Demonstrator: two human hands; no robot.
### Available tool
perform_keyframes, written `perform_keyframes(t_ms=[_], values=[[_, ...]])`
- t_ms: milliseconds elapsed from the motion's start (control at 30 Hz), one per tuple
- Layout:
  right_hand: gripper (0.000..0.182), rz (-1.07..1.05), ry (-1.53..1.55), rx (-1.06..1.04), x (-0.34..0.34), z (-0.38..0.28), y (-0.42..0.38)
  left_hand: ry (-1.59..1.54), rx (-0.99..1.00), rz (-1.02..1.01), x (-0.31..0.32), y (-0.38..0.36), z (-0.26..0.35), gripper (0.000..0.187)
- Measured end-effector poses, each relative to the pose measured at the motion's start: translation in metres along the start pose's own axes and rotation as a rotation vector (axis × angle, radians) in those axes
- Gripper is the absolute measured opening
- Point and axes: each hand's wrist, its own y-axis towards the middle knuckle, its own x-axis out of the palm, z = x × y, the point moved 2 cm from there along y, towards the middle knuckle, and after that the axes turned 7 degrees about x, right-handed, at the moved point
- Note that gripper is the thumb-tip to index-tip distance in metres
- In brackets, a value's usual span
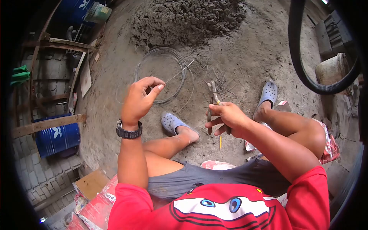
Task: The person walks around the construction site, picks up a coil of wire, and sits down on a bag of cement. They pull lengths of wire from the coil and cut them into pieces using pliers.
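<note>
Between its thumb and forefinger, my left hand [142,96] pinches a thin piece of wire [180,72] that points up and to the right. Behind that hand a coil of wire [177,57] lies on the ground. My right hand [230,118] is closed on the handles of a pair of pliers [212,90], whose jaws point away from me. Beyond the pliers, a loose heap of bent wire pieces [224,81] rests on the floor. A yellow pencil-like stick [220,142] shows just below my right hand.
A mound of wet mortar [188,21] is at the far side. Blue drums [58,138] and wooden framing [50,125] stand left. At the right are a dirty bucket [332,72] and a black hose [299,57]. Cement bags [97,211] lie near my legs.
</note>
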Motion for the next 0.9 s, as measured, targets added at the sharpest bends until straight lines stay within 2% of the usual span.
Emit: perform_keyframes(t_ms=[67,167,200,267,333,533,600,667,833,900], values=[[0.035,-0.017,-0.013,-0.001,0.005,0.005,0.002,-0.013,0.001,-0.024,0.007,0.001,0.001,0.015],[0.037,-0.031,-0.309,-0.152,0.010,0.003,0.005,-0.108,0.014,-0.076,0.022,0.002,0.002,0.014],[0.037,-0.030,-0.308,-0.153,0.010,0.001,0.002,-0.099,0.019,-0.111,0.026,0.003,0.004,0.014],[0.036,-0.008,-0.503,-0.302,0.014,-0.005,-0.006,-0.091,0.022,-0.151,0.033,0.003,0.007,0.013],[0.036,-0.011,-0.547,-0.290,0.012,-0.007,-0.005,-0.053,0.046,-0.167,0.034,0.004,0.012,0.013],[0.038,0.134,-0.775,-0.463,0.014,-0.015,-0.011,-0.063,0.065,-0.163,0.042,0.003,0.019,0.012],[0.037,0.244,-0.909,-0.595,0.014,-0.017,-0.014,-0.086,0.025,-0.158,0.040,0.003,0.020,0.012],[0.037,0.253,-0.891,-0.620,0.014,-0.016,-0.013,-0.109,-0.013,-0.153,0.041,0.003,0.018,0.012],[0.037,0.224,-0.878,-0.596,0.018,-0.025,-0.023,-0.063,0.142,-0.064,0.045,0.004,0.015,0.016],[0.036,0.212,-0.887,-0.584,0.017,-0.026,-0.024,-0.112,0.120,-0.051,0.048,0.004,0.010,0.016]])
